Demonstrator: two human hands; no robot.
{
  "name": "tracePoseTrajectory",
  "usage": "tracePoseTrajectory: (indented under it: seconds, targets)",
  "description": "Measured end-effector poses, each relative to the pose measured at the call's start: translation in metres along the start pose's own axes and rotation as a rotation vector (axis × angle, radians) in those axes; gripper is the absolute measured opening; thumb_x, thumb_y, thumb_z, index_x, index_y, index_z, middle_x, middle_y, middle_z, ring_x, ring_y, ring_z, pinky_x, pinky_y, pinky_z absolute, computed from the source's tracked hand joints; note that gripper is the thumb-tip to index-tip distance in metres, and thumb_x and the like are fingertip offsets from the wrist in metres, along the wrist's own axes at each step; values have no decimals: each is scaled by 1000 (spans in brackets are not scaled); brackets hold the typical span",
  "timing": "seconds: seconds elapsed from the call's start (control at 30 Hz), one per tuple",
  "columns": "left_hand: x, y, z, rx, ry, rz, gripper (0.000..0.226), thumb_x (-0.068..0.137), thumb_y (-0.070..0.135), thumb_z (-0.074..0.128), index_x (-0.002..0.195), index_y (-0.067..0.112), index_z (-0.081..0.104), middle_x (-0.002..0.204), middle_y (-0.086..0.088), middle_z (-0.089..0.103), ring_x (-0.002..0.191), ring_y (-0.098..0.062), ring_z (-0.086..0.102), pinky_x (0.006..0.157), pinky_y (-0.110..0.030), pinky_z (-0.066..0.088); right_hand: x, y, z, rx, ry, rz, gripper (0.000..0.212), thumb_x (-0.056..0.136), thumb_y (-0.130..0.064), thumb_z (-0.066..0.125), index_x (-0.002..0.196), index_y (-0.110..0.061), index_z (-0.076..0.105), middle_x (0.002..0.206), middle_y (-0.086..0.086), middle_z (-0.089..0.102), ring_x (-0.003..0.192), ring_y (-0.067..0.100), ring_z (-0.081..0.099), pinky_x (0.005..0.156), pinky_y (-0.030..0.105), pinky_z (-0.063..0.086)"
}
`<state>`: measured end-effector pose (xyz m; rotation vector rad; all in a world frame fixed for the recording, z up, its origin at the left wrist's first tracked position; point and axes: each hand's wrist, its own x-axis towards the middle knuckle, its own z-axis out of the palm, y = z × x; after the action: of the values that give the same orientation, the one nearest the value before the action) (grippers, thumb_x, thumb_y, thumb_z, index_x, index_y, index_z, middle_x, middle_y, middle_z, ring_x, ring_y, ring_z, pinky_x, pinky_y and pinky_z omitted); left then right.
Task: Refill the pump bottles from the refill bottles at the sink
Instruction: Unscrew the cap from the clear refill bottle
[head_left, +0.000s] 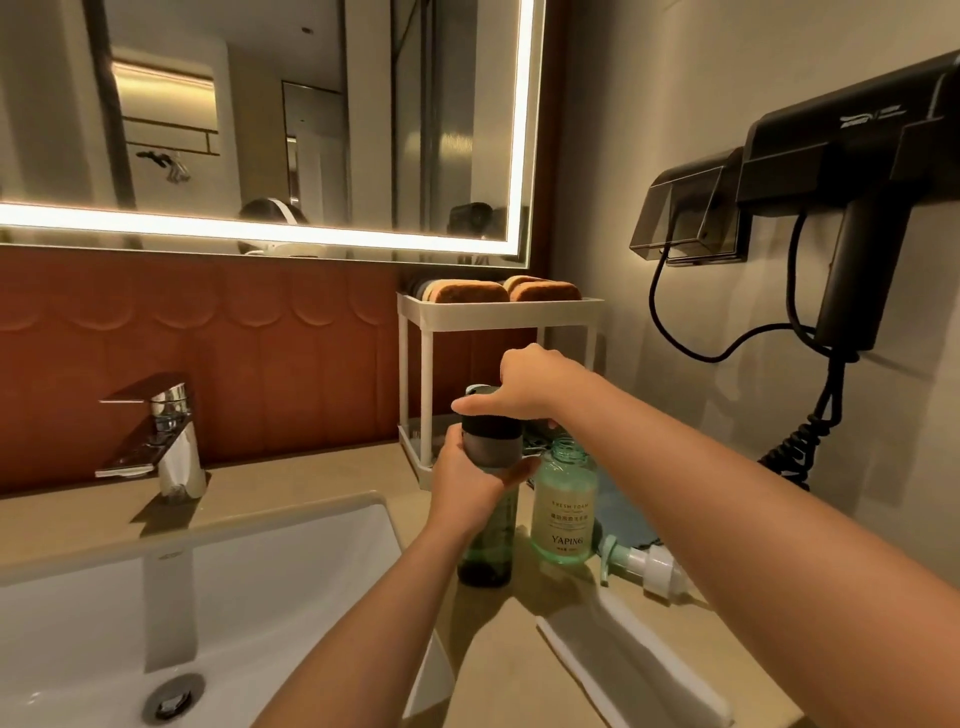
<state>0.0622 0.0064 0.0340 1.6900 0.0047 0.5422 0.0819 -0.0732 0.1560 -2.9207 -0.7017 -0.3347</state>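
**Operator:** Where is the refill bottle standing?

**Technician:** The tall dark green refill bottle (485, 545) is standing on the beige bench (322, 483), right of the white sink basin (260, 571) and just left of the pale green clear pump bottle (563, 514), whose neck is standing open.

**Operator:** What are the hands doing?

**Technician:** The left hand (467, 483) is wrapping around the bottle's grey upper section. The right hand (524, 384) is gripping the dark cap (491, 427) from above. The white-and-green pump head (644, 564) is lying on the bench at the right.
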Motion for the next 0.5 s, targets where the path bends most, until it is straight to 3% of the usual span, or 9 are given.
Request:
tracePoseTrajectory:
  seconds: [0.13, 0.2, 0.37, 0.5]
  targets:
    - [-3, 0, 2, -125, 26, -34, 67, 70, 14, 79, 126, 24, 43, 114, 1, 58, 105, -17, 51, 82, -27, 45, -1, -13, 1, -137, 33, -17, 62, 75, -73, 49, 88, -13, 49, 77, 2, 54, 82, 20, 60, 74, 30, 51]
    - [-5, 0, 0, -173, 53, -37, 60, 71, 10, 78, 118, 26, 45, 111, -1, 59, 106, -22, 55, 81, -28, 50, -2, -19, 6, -196, 82, -34, 65, 76, -74, 47, 90, -11, 54, 83, 3, 60, 81, 20, 62, 70, 28, 51]
    - [-20, 2, -8, -160, 50, -7, 54, 72, 7, 77, 111, 26, 44, 107, -1, 57, 95, -14, 54, 51, -8, 46, -8, -24, 7, -205, 108, -56, 65, 77, -72, 48, 97, -12, 59, 85, 3, 62, 79, 19, 61, 65, 26, 49]
    - [-30, 0, -14, -142, 35, 27, 59, 66, 13, 82, 108, 31, 44, 98, 9, 58, 92, -11, 55, 65, -12, 44, -18, -25, 3, -223, 80, -80, 60, 78, -71, 47, 91, -13, 54, 83, 2, 59, 80, 19, 60, 62, 25, 45]
